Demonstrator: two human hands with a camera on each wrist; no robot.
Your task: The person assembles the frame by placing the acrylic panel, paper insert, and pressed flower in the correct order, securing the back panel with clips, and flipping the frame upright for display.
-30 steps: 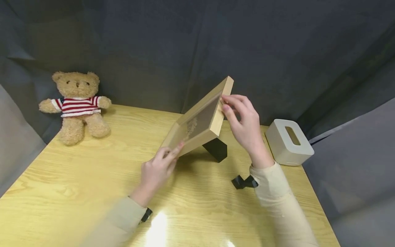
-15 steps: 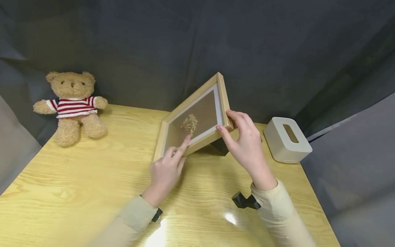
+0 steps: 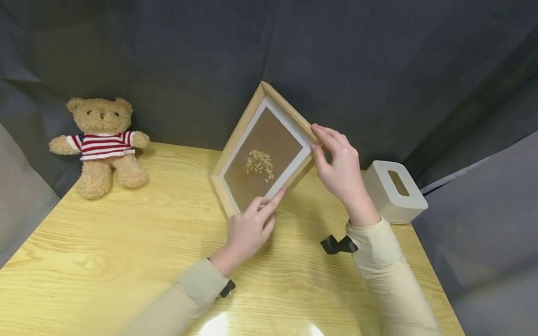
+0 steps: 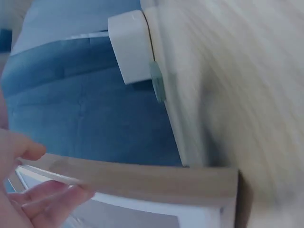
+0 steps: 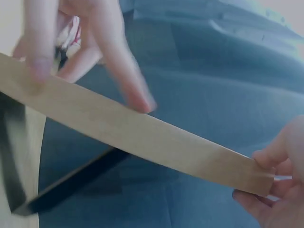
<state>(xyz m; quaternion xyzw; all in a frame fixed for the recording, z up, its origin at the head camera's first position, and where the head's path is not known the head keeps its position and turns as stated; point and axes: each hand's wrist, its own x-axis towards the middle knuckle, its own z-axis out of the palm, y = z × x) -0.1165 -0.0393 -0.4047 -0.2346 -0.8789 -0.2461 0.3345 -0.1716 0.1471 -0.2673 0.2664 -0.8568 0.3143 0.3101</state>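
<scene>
A light wooden picture frame, with a white border and a sprig of dried flowers on brown backing, is tilted up on a lower corner at the middle of the table. My right hand pinches its right corner, thumb on the front. At the lower right edge, my left hand grips the frame, index finger stretched along the wood. The left wrist view has this thumb and these fingers on either side of the edge. Behind the frame juts a black support leg, hidden in the head view.
A teddy bear in a striped shirt sits at the back left of the wooden table. At the right edge stands a pale tissue box. Dark cloth hangs behind the table.
The frame has turned so its front faces me more, its top corner moving left and up. My left hand has shifted right; my right hand dipped, then rose again with the corner.
</scene>
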